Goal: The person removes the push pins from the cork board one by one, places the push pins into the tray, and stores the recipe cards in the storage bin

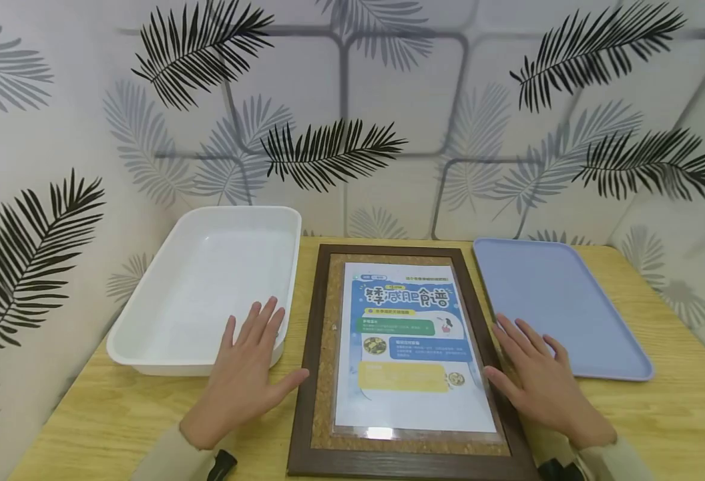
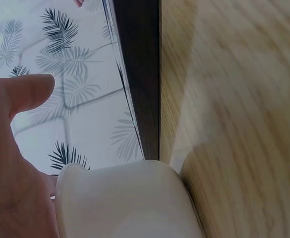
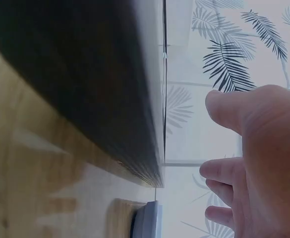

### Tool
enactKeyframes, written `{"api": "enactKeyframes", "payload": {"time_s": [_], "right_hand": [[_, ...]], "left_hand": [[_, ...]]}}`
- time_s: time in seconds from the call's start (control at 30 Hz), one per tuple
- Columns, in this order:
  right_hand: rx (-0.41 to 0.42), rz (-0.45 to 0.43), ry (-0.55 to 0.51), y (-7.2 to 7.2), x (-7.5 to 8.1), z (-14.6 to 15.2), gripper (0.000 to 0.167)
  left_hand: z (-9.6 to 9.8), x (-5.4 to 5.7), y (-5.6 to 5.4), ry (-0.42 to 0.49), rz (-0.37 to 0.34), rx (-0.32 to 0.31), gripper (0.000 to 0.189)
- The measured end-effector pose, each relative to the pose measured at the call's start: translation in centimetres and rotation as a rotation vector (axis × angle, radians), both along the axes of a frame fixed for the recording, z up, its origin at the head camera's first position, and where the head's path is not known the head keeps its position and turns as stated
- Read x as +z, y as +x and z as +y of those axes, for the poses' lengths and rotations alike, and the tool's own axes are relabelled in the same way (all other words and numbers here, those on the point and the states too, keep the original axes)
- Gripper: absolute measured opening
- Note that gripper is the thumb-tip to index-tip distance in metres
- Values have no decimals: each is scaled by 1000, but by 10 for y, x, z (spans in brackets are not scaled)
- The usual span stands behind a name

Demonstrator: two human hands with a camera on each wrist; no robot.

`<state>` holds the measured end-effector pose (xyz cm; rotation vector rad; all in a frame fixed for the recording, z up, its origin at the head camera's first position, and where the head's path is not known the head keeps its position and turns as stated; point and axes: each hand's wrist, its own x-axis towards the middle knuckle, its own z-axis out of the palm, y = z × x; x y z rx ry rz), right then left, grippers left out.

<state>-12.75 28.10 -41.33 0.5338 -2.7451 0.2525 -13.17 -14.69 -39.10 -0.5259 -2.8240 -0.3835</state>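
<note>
The 2 hands stand spread on either side of a brown frame (image 1: pixel 412 462), which lies flat on the wooden surface (image 1: pixel 262 441) and carries a printed sheet (image 1: pixel 412 409) over cork. Left of the frame is a white tray (image 1: pixel 214 287), right of it a flat blue tray (image 1: pixel 563 300); both show bare insides. The left hand (image 1: pixel 243 381) has its fingers straight and fanned across the white tray's near right corner, thumb pointing at the frame's left edge; that grip has hold of nothing. The right hand (image 1: pixel 539 384) reaches over the blue tray's near left corner beside the frame, fingers extended and slightly parted, likewise holding nothing. Whether any fingertip touches a rim, I cannot tell. The step looks like a ready pose, with 0 things picked up. Lifting the frame would call for curling both hands round its side edges and keeping it level.
</note>
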Motion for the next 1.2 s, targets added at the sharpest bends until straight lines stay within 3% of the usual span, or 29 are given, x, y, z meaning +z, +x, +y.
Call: {"api": "enactKeyframes", "payload": {"time_s": [0.33, 0.5, 1.07, 1.2], "right_hand": [[8, 23, -32, -8, 5, -1, 65], [23, -9, -27, -9, 7, -5, 65], [37, 4, -8, -15, 12, -12, 63], [38, -32, -9, -17, 14, -17, 64]], "left_hand": [[9, -1, -2, 24, 1, -6, 89], [13, -2, -1, 24, -15, -16, 86], [36, -11, -13, -40, 61, -43, 75], [39, -12, -16, -39, 77, -31, 72]]}}
